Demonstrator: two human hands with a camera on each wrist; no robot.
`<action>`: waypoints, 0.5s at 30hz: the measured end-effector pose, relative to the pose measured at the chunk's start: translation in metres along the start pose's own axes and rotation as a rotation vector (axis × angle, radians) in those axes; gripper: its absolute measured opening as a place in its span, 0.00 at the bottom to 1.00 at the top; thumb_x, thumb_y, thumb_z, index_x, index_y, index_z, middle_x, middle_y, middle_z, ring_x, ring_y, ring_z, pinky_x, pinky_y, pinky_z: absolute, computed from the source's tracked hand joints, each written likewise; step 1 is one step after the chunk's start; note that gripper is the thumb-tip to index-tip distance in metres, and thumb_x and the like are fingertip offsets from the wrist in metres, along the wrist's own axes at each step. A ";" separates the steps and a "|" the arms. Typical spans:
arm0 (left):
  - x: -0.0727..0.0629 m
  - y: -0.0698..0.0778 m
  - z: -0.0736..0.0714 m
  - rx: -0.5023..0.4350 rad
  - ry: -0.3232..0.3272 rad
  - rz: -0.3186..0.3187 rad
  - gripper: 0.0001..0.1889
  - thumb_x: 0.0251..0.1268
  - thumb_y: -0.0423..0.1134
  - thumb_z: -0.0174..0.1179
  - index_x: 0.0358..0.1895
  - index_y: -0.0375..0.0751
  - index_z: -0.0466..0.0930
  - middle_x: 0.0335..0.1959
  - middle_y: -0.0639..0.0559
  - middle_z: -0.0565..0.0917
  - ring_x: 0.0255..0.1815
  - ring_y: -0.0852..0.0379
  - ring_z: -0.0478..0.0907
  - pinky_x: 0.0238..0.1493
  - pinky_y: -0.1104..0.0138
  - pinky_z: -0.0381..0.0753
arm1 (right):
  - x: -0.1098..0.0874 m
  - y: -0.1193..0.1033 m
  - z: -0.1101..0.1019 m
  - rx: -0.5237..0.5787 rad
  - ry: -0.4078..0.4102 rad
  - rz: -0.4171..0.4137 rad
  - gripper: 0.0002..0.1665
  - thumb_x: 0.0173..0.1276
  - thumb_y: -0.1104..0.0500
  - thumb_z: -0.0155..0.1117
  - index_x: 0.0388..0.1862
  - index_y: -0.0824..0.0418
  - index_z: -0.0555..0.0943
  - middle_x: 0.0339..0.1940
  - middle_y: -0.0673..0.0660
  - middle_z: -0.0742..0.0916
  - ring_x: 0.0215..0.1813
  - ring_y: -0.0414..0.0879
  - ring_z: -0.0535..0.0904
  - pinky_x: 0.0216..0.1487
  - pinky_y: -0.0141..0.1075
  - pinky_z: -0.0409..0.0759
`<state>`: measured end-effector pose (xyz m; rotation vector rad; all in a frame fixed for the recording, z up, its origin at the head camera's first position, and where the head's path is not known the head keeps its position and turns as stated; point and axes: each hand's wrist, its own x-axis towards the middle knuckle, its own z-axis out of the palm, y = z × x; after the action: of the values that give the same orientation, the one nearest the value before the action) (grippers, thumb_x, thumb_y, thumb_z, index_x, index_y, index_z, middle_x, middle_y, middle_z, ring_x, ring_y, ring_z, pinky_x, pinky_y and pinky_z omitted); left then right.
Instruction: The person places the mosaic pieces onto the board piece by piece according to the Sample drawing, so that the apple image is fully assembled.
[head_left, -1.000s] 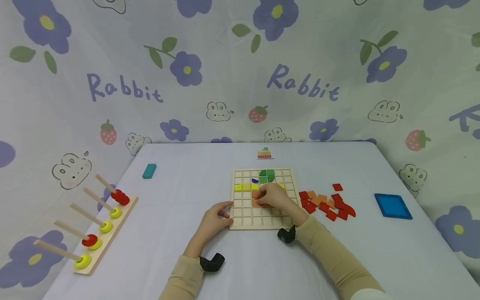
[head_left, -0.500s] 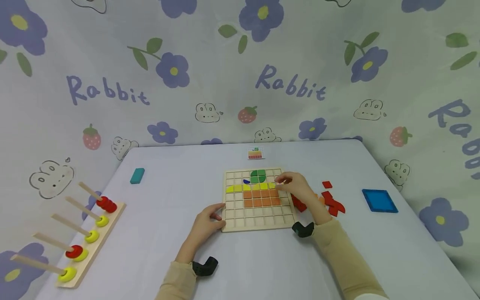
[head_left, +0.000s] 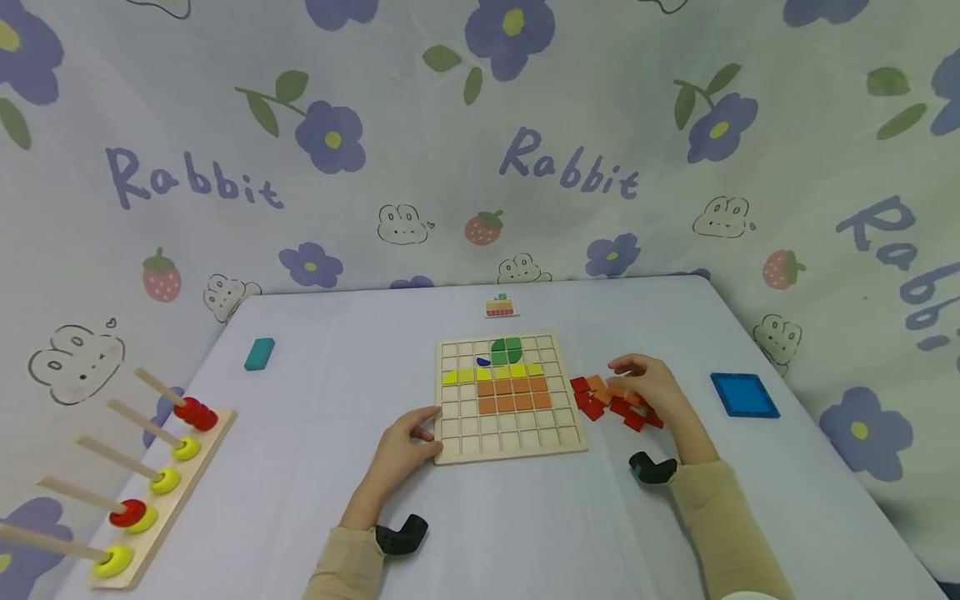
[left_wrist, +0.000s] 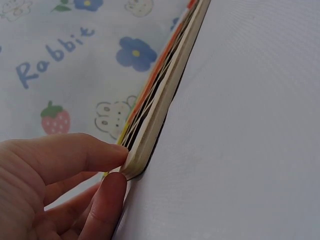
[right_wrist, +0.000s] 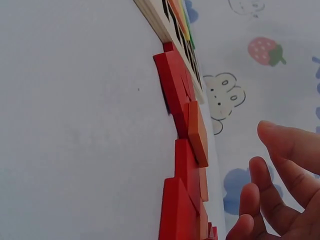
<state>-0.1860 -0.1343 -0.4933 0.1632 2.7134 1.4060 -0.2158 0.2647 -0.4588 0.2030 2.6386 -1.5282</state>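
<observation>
My left hand (head_left: pixel 401 442) rests against the left edge of the square wooden grid board (head_left: pixel 525 437), its thumb and index finger touching near the front corner in the left wrist view. On the board lie two rows of orange squares (head_left: pixel 513 394), a yellow row (head_left: pixel 486 374), a rounded green group (head_left: pixel 506 351) and a small blue piece (head_left: pixel 483 362). My right hand (head_left: pixel 652 387) hovers over loose tiles right of the board, fingers loosely bent and holding nothing. In the right wrist view, red tiles (right_wrist: pixel 172 85) and an orange tile (right_wrist: pixel 198 132) lie below the fingers.
A small pattern card (head_left: pixel 501 305) lies behind the board. The blue tray (head_left: pixel 745 395) sits at the right, a teal block (head_left: pixel 259 354) at the back left. Along the left stands a wooden peg rack (head_left: pixel 176 492) with red and yellow rings.
My right hand has left the orange squares on the board and moved right, over the loose tiles. The left hand stays at the board's edge. The head view has turned slightly right.
</observation>
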 end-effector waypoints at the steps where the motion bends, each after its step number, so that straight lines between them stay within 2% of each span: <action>1: 0.000 0.001 0.000 -0.001 -0.001 0.003 0.28 0.47 0.31 0.66 0.57 0.42 0.75 0.34 0.51 0.77 0.32 0.58 0.71 0.30 0.69 0.70 | 0.000 0.002 0.000 0.007 0.003 0.004 0.23 0.61 0.56 0.63 0.54 0.64 0.75 0.51 0.64 0.77 0.36 0.52 0.74 0.35 0.36 0.75; 7: 0.001 0.001 0.000 0.005 -0.003 0.002 0.28 0.47 0.31 0.66 0.58 0.42 0.75 0.32 0.51 0.77 0.32 0.58 0.71 0.30 0.68 0.70 | -0.003 0.007 0.004 -0.055 -0.004 -0.031 0.22 0.59 0.55 0.66 0.50 0.62 0.78 0.47 0.62 0.79 0.41 0.51 0.73 0.37 0.34 0.75; 13: 0.001 0.002 -0.001 0.006 -0.002 0.003 0.28 0.47 0.31 0.66 0.58 0.42 0.75 0.32 0.51 0.77 0.31 0.58 0.71 0.30 0.68 0.70 | -0.005 0.002 0.014 -0.306 -0.032 -0.105 0.23 0.54 0.58 0.69 0.50 0.63 0.79 0.45 0.61 0.81 0.43 0.52 0.72 0.41 0.41 0.74; 15: 0.001 0.002 -0.001 0.007 -0.002 0.004 0.28 0.47 0.31 0.66 0.58 0.43 0.75 0.32 0.51 0.77 0.31 0.58 0.71 0.30 0.68 0.70 | -0.006 -0.001 0.016 -0.353 -0.032 -0.120 0.23 0.54 0.60 0.69 0.50 0.64 0.79 0.45 0.62 0.82 0.44 0.53 0.73 0.43 0.44 0.73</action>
<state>-0.1868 -0.1339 -0.4914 0.1701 2.7185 1.3962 -0.2100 0.2498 -0.4657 -0.0050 2.8791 -1.0533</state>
